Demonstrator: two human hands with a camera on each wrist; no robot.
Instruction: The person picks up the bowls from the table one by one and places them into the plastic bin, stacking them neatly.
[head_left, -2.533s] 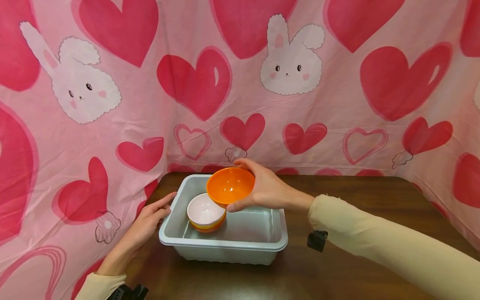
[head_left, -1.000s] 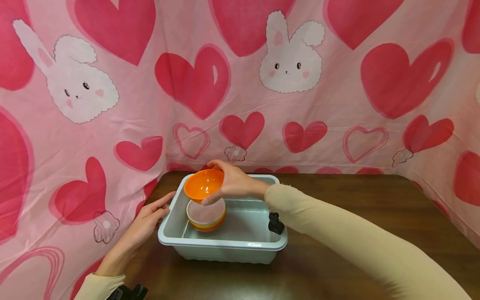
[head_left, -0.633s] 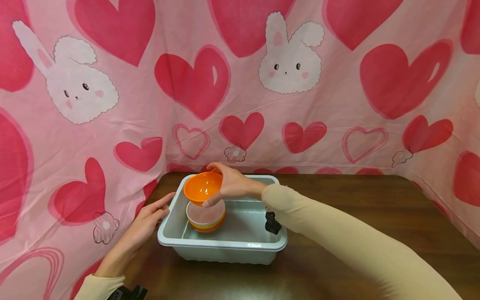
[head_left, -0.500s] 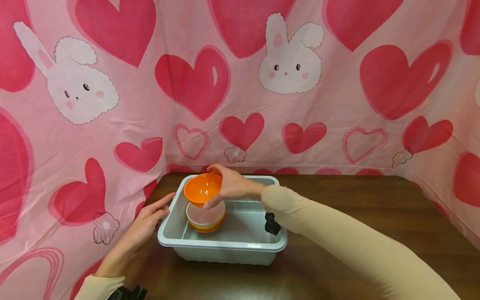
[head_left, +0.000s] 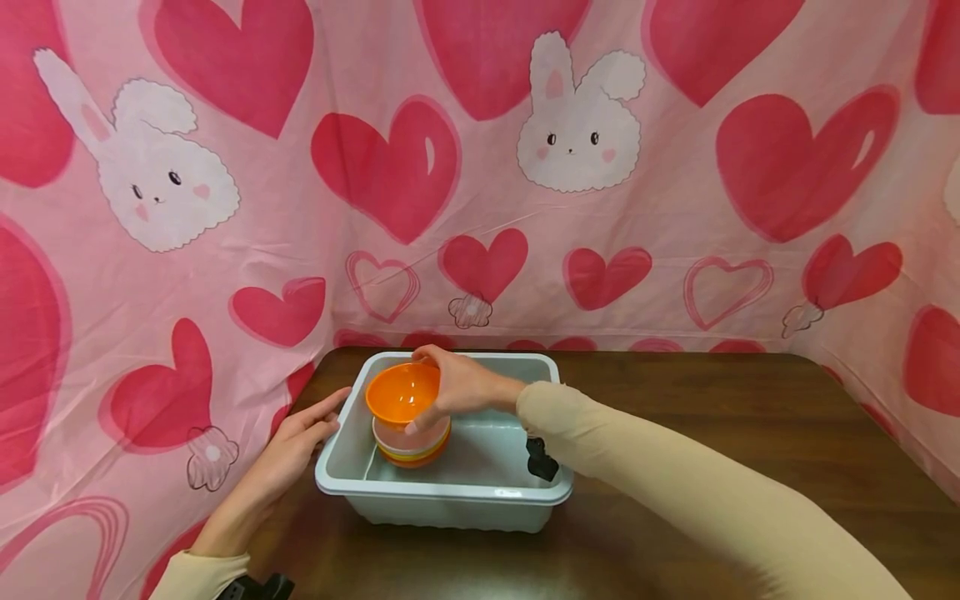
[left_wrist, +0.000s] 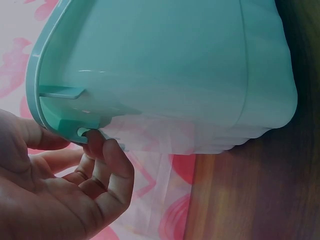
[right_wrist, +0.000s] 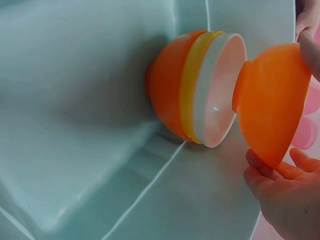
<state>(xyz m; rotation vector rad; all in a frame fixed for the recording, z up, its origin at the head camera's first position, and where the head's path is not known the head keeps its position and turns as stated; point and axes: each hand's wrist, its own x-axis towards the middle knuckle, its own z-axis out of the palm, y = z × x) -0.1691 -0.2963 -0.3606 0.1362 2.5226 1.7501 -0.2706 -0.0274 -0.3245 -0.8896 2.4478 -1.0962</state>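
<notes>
An orange bowl (head_left: 403,396) is held by the rim in my right hand (head_left: 467,385), thumb on the near side and fingers on the far side. Just beneath it, inside the pale grey-green plastic tub (head_left: 450,492), stands a stack of nested bowls (head_left: 412,450). From the bottom the stack runs orange, yellow, then white. In the right wrist view the base of the held orange bowl (right_wrist: 272,100) is at the mouth of the white bowl (right_wrist: 222,95). My left hand (head_left: 300,433) grips the tub's left rim, its fingers (left_wrist: 117,170) curled under the edge.
The tub stands on a dark brown wooden table (head_left: 697,433), which extends to the right. Pink cloth with hearts and rabbits (head_left: 577,137) hangs behind and on both sides. A small black device (head_left: 542,460) is strapped at my right wrist.
My right hand has carried the orange bowl left until it is over the stack, then lowered it towards the white bowl. My left hand has stayed on the tub's rim.
</notes>
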